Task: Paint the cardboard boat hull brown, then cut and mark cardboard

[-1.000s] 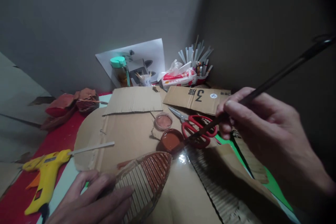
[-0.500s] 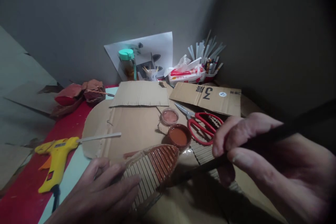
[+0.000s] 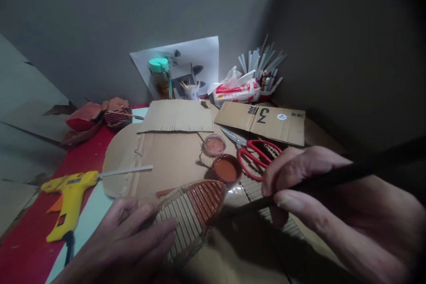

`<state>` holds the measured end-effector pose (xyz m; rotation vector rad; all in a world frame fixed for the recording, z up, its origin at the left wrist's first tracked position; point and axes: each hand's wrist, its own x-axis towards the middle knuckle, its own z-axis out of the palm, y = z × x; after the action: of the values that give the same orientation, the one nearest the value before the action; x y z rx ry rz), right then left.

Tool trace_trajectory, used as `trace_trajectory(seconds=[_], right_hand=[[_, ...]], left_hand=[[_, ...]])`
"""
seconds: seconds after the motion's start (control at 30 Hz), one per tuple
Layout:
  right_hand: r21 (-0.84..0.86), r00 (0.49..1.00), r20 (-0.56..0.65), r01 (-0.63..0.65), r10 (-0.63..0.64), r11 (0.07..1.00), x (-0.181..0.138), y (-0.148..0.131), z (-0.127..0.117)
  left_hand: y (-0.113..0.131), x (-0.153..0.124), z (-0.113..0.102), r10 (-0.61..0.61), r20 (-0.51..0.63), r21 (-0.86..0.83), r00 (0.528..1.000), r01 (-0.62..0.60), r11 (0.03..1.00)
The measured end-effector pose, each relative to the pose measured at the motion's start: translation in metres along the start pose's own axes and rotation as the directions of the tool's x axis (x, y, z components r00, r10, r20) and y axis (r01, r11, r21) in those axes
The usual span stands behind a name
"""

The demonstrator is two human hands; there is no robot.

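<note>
Gripping a dark brush (image 3: 333, 179) between closed fingers, the right hand (image 3: 333, 204) sits lower right. Its tip touches the ribbed cardboard piece (image 3: 191, 211). The left hand (image 3: 129, 244) presses that piece flat, fingers spread.

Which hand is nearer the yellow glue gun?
Left. The left hand rests on the ribbed cardboard piece just right of the glue gun; the right hand, gripping the brush, is far right.

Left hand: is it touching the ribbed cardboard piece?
Touching. The head view shows the left hand lying flat with its fingers pressed onto the ribbed cardboard piece.
</note>
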<state>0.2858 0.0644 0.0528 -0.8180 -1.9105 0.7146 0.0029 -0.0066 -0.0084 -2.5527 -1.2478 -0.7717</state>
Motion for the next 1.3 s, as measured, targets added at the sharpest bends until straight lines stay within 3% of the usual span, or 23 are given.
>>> trace_trajectory(seconds=[0.1,0.27,0.4,0.57,0.77,0.93,1.1,1.17,1.3], right_hand=[[-0.028,0.999,-0.042,0.023,-0.024,0.999,0.001,-0.001,-0.003],[-0.009,0.999,0.036,0.026,-0.026,1.000,0.002,-0.002,-0.005],[-0.036,0.998,-0.040,0.044,-0.045,0.998,-0.002,-0.002,-0.007],[-0.062,0.995,-0.015,0.094,-0.095,0.994,0.001,-0.001,-0.010],[-0.053,0.993,-0.042,0.109,-0.112,0.993,0.003,-0.001,-0.009],[0.024,0.988,-0.139,0.068,-0.064,0.997,-0.001,-0.007,-0.003],[-0.006,0.997,0.074,0.036,-0.036,0.999,-0.002,-0.012,0.001],[-0.018,0.987,0.158,0.014,-0.011,1.000,-0.003,-0.012,0.003],[0.007,0.968,0.230,0.100,-0.099,0.995,-0.003,-0.007,0.008]], left_hand=[[-0.001,-0.001,-0.001,-0.008,0.005,-0.010,1.000,0.008,1.000],[0.000,-0.001,0.002,-0.034,-0.002,-0.022,0.999,0.034,0.999],[0.001,0.005,0.003,-0.069,-0.042,-0.057,0.997,0.067,0.996],[-0.004,0.011,-0.005,0.035,0.043,-0.047,0.998,-0.033,0.998],[-0.008,0.001,-0.005,0.058,0.037,-0.023,0.998,-0.057,0.998],[-0.010,-0.003,-0.002,0.133,0.043,0.020,0.990,-0.134,0.991],[-0.008,0.001,-0.004,0.126,-0.004,0.039,0.992,-0.126,0.991],[-0.007,0.002,-0.005,0.125,0.029,0.039,0.992,-0.126,0.991],[-0.006,0.003,-0.009,0.131,0.059,0.023,0.990,-0.133,0.991]])
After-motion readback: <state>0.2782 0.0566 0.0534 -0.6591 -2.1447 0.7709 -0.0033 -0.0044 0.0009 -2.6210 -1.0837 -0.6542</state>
